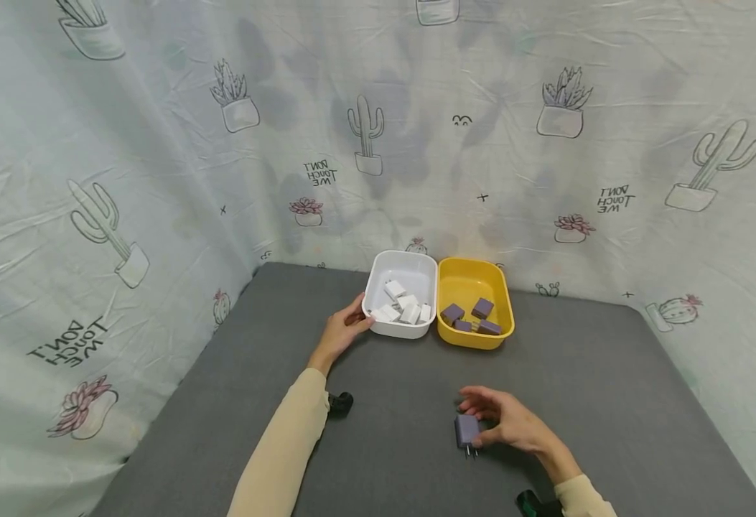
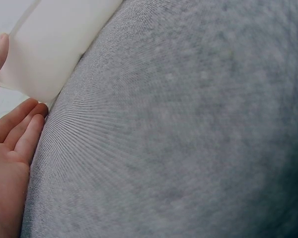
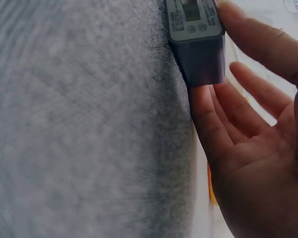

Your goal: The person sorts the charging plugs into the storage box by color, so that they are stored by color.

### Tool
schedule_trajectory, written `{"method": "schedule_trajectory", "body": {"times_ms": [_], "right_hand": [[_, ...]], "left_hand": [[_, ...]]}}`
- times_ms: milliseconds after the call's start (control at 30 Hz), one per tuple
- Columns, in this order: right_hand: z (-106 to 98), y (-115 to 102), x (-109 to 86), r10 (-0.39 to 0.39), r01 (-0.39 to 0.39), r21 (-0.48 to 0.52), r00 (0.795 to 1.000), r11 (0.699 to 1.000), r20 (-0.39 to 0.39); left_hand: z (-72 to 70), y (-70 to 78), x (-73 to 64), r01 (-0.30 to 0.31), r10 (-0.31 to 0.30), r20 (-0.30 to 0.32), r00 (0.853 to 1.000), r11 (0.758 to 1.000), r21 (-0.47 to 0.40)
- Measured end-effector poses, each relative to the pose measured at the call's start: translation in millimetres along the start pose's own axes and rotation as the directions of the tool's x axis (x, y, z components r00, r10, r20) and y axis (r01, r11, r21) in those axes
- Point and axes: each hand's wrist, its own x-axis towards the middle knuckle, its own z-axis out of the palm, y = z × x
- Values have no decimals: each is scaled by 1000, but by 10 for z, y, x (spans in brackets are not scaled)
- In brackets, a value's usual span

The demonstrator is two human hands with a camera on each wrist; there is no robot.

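My left hand (image 1: 339, 330) holds the near left corner of a white container (image 1: 384, 329), its thumb against the wall. In the left wrist view, the lower fingers (image 2: 27, 134) lie beside the container's base. Several white charger plugs (image 1: 410, 311) lie in it. My right hand (image 1: 510, 424) has a purple charger plug (image 1: 467, 431) between thumb and fingers, low over the grey tabletop. Its two metal prongs point toward me. A printed label shows on its end in the right wrist view. Several purple charger plugs (image 1: 482, 308) lie in a yellow container (image 1: 471, 274).
The yellow container stands against the right side of the white one, near the back edge of the grey table (image 1: 390, 431). Behind them hangs a cactus-print curtain (image 1: 429, 165), which also runs along both sides. Black wrist straps (image 1: 340, 404) show at both sleeves.
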Motion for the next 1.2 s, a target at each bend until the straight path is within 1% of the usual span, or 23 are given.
{"method": "schedule_trajectory", "body": {"times_ms": [133,300,433,600,767,867,1000,1200], "right_hand": [[-7,-27,-1,2,-1,-38,1000,999,21],[-21,-56,36,-3,8,-95,998,995,56],[-34,-62,49,11,-3,-109,998,994,67],[-48,-47,55,17,-16,-111,1000,994,8],[-70,-40,89,17,-23,-99,998,995,-66],[-91,-56,120,4,-13,-82,994,997,-112],[-131,-98,166,-10,-4,-85,986,996,-164],[-224,-195,243,34,-53,-80,973,995,-229]], "left_hand": [[3,-10,-4,-7,7,7,1000,1000,5],[0,-25,-5,-6,6,-5,1000,1000,10],[-6,-18,3,-3,3,-6,1000,1000,4],[-9,15,-3,2,-2,-7,1000,1000,4],[0,14,-5,0,0,-16,1000,1000,10],[5,9,-7,2,-2,-21,1000,1000,8],[3,7,-13,6,-6,-18,1000,1000,3],[-9,14,-18,3,-3,-6,1000,1000,2]]}}
